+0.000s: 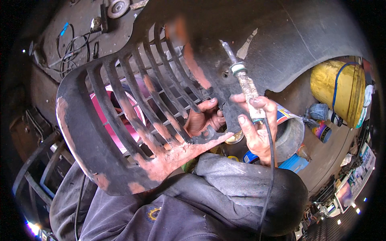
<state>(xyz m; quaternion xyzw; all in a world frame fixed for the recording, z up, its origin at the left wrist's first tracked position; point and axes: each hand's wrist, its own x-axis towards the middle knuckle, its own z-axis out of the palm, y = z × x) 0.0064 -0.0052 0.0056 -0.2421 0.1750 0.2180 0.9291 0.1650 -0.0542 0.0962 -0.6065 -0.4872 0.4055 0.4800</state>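
Observation:
A large black plastic bumper panel (116, 168) with a slatted grille lies tilted across my lap. Pinkish filler patches (169, 162) mark its lower edge and several slats. My left hand (204, 119) reaches behind the grille, thumb and fingers closed on the panel's broken edge beside the last slats. In my right hand (259, 134) is a soldering iron (248, 86), its handle wrapped in worn whitish tape. The bare metal tip points up and away, above the black panel, and I cannot tell whether it touches. A dark cord (270, 193) runs from the handle down past my knee.
Right of my hands stand a grey metal can (292, 138) and a tipped yellow bucket (331, 94) with a blue strap. A pink round container (116, 132) shows through the slats. Tangled cables (70, 54) and a round disc (118, 8) lie at the far left.

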